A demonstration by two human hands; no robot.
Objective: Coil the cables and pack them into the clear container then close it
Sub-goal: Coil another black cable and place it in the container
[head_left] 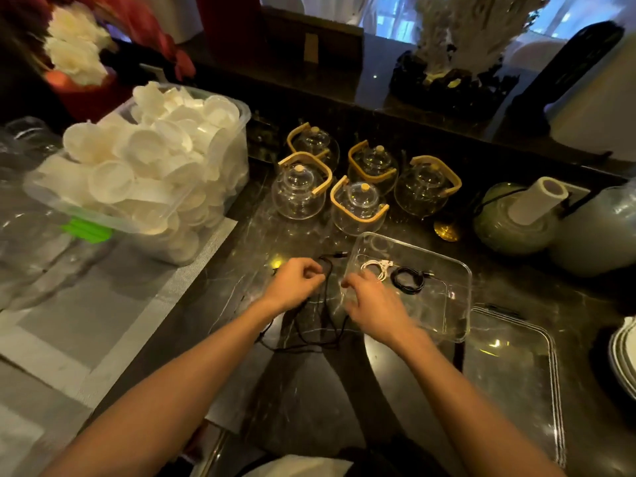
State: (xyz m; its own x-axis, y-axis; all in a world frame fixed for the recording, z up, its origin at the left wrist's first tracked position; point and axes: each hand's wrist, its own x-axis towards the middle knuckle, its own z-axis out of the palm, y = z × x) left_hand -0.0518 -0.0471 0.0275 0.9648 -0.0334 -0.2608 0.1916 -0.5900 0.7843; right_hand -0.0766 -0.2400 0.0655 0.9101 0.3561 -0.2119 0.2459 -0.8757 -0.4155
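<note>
A clear container [457, 297] stands open on the dark marble counter. Inside it lie a coiled white cable [375, 266] and a coiled black cable [407, 279]. A loose black cable [309, 333] sprawls on the counter left of the container, its plug end near the container's far left corner. My left hand [296, 280] pinches this cable near its upper part. My right hand [373, 304] hovers at the container's left edge, fingers curled; the cable runs under it, and whether it grips it is hidden. The clear lid [516, 373] lies flat to the right of the container.
Several glass teapots [358, 208] with wooden handles stand just behind the container. A large clear tub of white plastic lids [148, 173] sits at the left on a grey mat. Round vases [509, 222] stand at the right, stacked plates [624, 359] at the far right edge.
</note>
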